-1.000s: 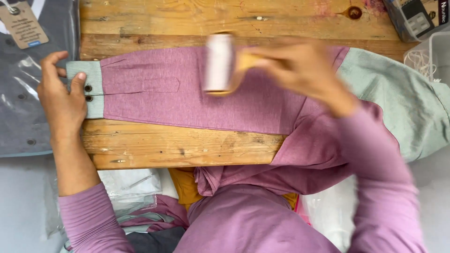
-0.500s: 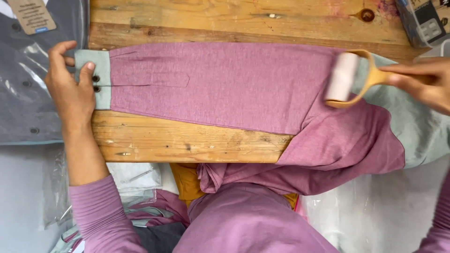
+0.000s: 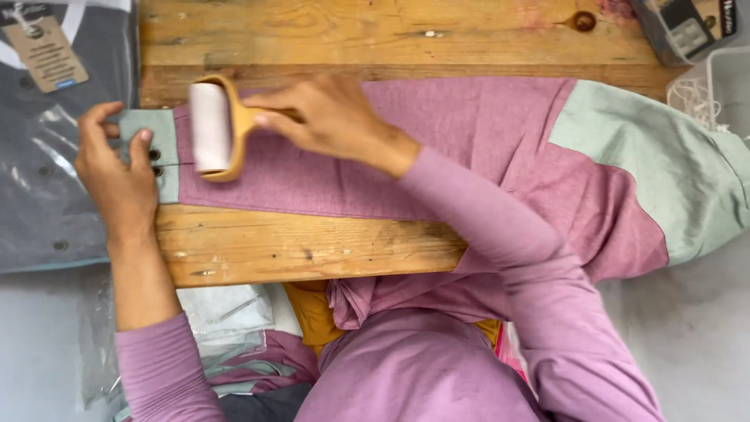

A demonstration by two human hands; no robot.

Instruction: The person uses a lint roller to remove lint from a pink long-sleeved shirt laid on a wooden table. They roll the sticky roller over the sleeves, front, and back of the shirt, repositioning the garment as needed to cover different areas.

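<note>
Lint roller (image 3: 211,127) with white drum and wooden frame, pressed onto the pink sleeve (image 3: 375,156) close beside the pale green cuff (image 3: 148,141). Right hand (image 3: 328,117) clenched round the roller's wooden handle, forearm in a pink knit reaching across the sleeve. Left hand (image 3: 117,176) spread flat, fingers pinning the cuff down near its dark buttons, grasping nothing. Sleeve stretched lengthwise along the wooden board (image 3: 312,242), pink giving way to a pale green panel (image 3: 656,164) at the far right, more pink cloth spilling over the board's near edge into the lap.

Clear plastic bag (image 3: 55,156) at left, holding a folded dark grey garment with a paper tag near its top. Grey open box (image 3: 680,31) at top right, dark packet with a pale label inside. Clear tub (image 3: 715,82) just below it, a tangle of white string within. Crumpled clear wrapping (image 3: 226,312) under the board by the left arm.

Against half a second ago: roller then far right near the green panel, now at the cuff end; left hand unchanged on the cuff.
</note>
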